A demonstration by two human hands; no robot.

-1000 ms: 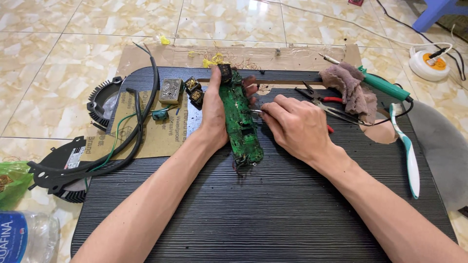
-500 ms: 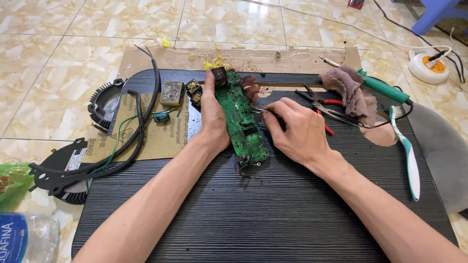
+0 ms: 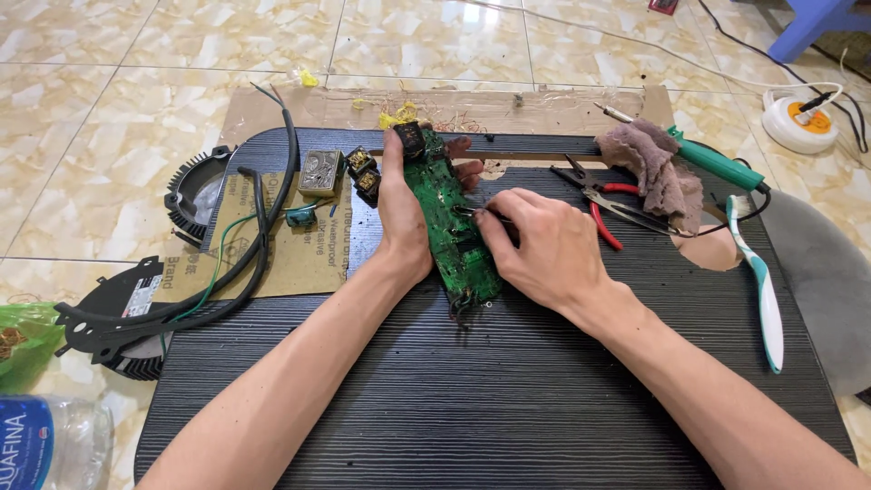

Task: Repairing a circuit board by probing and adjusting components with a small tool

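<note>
Centrally, on the dark ribbed board [image 3: 508,399], one green circuit board [image 3: 451,218], the landmark for what follows.

Left hand [image 3: 404,213]: closed around the circuit board's left long edge, thumb along the near face, fingertips [image 3: 467,171] showing past the far edge. The board is held tilted up on its side, long axis running away from the person.

Right hand [image 3: 544,245]: fingers curled shut, pinching a thin metal tool [image 3: 474,212] whose tip touches the circuit board about midway along its length. What kind of tool it is cannot be told.

Circuit board, appearance: long, narrow, green, dusty; a black block component [image 3: 410,138] at the far end; dark wire ends hanging from the near end.

Left of the circuit board: small yellow-and-black components [image 3: 365,172], a grey metal block [image 3: 321,172], thick black cable [image 3: 263,227] with a green wire, all on a brown cardboard sheet [image 3: 299,254]. Further left, two black finned fan parts [image 3: 195,195].

Right of the circuit board: red-handled pliers [image 3: 603,204], a brownish rag [image 3: 655,163] draped over a green-handled soldering iron [image 3: 712,159], a teal and white toothbrush [image 3: 762,281].

Beyond the circuit board, far right: a white round socket reel [image 3: 803,118] on the tiled floor [image 3: 109,82].

Near left corner: clear plastic bottle [image 3: 50,449], green bag [image 3: 23,336].
</note>
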